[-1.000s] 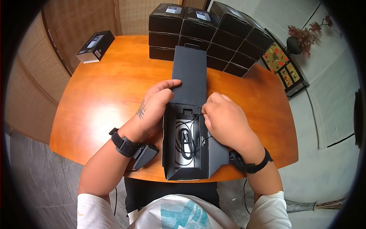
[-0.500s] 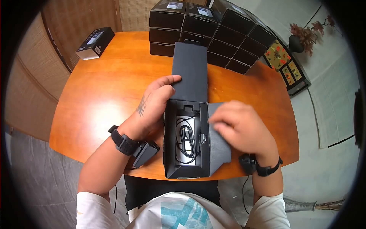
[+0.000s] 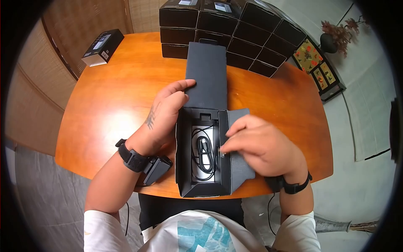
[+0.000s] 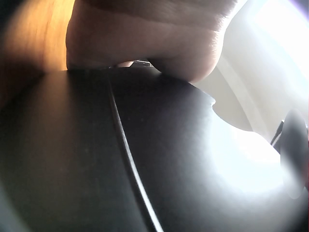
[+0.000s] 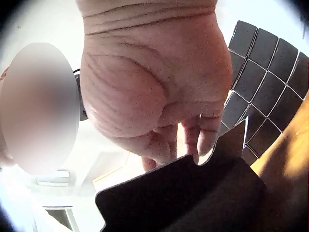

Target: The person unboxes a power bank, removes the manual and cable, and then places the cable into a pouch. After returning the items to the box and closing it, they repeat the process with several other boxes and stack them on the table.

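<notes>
A black box point(image 3: 179, 168) stands open on the table, its long lid point(image 3: 207, 71) folded back away from me. Inside lies a coiled black cable point(image 3: 205, 153) on a white panel. My left hand point(image 3: 166, 105) holds the box's left side by the hinge, its forefinger lying on the lid. In the left wrist view, that hand point(image 4: 145, 38) rests along the dark box edge. My right hand point(image 3: 266, 145) bends over the right inner wall, thumb and finger pinching a small silver cable plug point(image 3: 222, 154). The right wrist view shows the right hand point(image 5: 154, 77) behind a notched side flap point(image 5: 159, 198), which hides its fingertips.
Several black boxes point(image 3: 235, 33) are stacked at the back of the wooden table point(image 3: 105, 126). Another box point(image 3: 103, 47) lies at the far left. A grey side flap point(image 3: 242, 172) sticks out from the open box under my right hand.
My right hand lifted off the wall's far end, swung out to the right, then came back in lower down at the silver plug. My left hand stays at the lid.
</notes>
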A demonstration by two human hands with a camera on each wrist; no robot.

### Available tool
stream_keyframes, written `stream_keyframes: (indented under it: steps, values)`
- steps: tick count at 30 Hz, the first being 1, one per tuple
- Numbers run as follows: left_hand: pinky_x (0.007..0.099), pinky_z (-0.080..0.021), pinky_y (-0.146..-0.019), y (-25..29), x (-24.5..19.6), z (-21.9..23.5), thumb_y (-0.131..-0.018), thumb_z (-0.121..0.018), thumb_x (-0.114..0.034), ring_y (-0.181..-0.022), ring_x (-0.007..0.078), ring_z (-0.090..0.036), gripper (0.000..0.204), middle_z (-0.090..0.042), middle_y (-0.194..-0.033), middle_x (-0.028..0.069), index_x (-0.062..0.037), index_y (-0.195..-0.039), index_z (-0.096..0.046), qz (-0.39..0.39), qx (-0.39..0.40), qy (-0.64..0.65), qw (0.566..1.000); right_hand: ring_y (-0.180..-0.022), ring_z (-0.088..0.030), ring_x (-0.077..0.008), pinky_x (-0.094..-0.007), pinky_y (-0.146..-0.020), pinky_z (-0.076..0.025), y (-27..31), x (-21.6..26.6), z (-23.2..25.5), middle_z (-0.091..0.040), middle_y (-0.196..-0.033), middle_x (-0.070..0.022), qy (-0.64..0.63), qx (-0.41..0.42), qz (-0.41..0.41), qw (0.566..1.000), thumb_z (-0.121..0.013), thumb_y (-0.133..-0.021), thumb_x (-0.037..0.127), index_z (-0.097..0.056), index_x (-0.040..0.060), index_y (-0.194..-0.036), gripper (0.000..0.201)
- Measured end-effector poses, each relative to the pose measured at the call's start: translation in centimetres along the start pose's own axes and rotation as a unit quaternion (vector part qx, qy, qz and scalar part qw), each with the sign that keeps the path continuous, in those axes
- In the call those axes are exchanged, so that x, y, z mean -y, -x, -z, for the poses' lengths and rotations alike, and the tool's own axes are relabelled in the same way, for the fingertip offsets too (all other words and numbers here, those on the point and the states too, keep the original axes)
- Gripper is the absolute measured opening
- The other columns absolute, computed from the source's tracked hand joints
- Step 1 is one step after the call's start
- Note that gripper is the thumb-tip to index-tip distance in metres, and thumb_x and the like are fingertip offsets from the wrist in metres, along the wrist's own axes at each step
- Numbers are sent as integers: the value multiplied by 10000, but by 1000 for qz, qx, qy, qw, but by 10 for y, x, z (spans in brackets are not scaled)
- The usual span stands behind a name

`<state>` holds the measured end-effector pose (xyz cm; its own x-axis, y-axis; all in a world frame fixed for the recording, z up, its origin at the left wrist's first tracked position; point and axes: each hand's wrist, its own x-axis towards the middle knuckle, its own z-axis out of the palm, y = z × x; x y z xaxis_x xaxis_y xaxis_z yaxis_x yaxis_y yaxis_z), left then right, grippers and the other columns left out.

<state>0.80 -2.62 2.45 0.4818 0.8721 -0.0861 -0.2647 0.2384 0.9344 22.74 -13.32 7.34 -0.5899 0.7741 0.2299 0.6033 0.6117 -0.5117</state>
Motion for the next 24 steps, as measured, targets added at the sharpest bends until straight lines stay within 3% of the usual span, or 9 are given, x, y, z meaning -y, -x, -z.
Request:
stream_keyframes:
  steps: [2, 5, 7, 9, 14, 16, 18, 22, 24]
  values:
    - [335, -528, -965, 1, 0, -1, -937, -431, -159, -1085, 190, -637, 532, -643, -1220, 147, 31, -1424, -529, 4, 6, 4, 1000, -1070, -637, -340, -441, -924, -518, 3, 2, -10, -710, -1030, -127, 38, 42, 4, 998, -612, -765, -62, -741, 73, -1065, 354]
    - [342, -527, -977, -1, 4, -1, -974, -458, -196, -1108, 197, -630, 518, -625, -1255, 150, 43, -1430, -504, 7, 20, 32, 999, -1067, -640, -340, -435, -930, -518, -3, -18, -13, -695, -1057, -139, 59, -96, 38, 993, -601, -764, -66, -730, 58, -1080, 363]
    - [339, -512, -1003, -1, 6, -2, -996, -492, -242, -1136, 198, -619, 526, -612, -1279, 151, 47, -1435, -490, 4, 17, 11, 1000, -1037, -652, -275, -395, -925, -520, -1, -31, -1, -685, -1045, -116, 6, -209, -45, 977, -606, -806, -58, -723, 39, -1072, 306]
    - [336, -495, -1029, -2, 7, -1, -1015, -521, -290, -1163, 197, -607, 543, -602, -1298, 150, 47, -1438, -484, -4, 19, -5, 1000, -979, -629, -193, -352, -892, -521, 2, -45, -4, -662, -1007, -87, -120, -266, -199, 936, -607, -900, -14, -676, 31, -1068, 187]
    - [337, -453, -1075, -2, 8, -4, -1012, -627, -282, -1240, 189, -564, 578, -573, -1352, 147, 36, -1464, -458, 1, 43, -44, 998, -874, -599, -142, -307, -794, -528, 18, -80, -41, -629, -1034, -76, -529, -232, -139, 805, -581, -989, 45, -546, 37, -1130, 146]
    - [337, -456, -1077, -10, 21, 4, -980, -697, -215, -1255, 213, -559, 633, -564, -1368, 173, 46, -1486, -418, -61, 82, -159, 982, -859, -620, -142, -310, -767, -548, 17, -71, -43, -626, -1065, -75, -643, -200, -112, 731, -570, -990, 35, -519, 44, -1159, 176]
    - [334, -442, -1100, -13, 24, 5, -902, -775, -58, -1273, 223, -551, 708, -560, -1377, 184, 49, -1493, -400, -69, 99, -209, 970, -884, -623, -147, -313, -812, -556, 17, -64, -43, -610, -1108, -76, -617, -192, -109, 755, -605, -956, 4, -533, 44, -1163, 223]
    - [334, -422, -1123, -9, 19, -3, -885, -722, 27, -1305, 215, -530, 737, -528, -1418, 173, 6, -1529, -363, -42, 84, -157, 983, -1005, -571, -136, -281, -900, -513, 18, -67, -48, -548, -1213, -69, -570, -200, -85, 792, -738, -860, -9, -572, 42, -1157, 344]
    - [339, -399, -1146, -7, 22, -5, -873, -657, 85, -1335, 217, -511, 776, -503, -1448, 151, -36, -1565, -329, -96, 67, -182, 976, -1058, -540, -144, -290, -929, -493, 15, -64, -49, -511, -1260, -72, -415, -187, -90, 886, -803, -811, 27, -591, 50, -1166, 414]
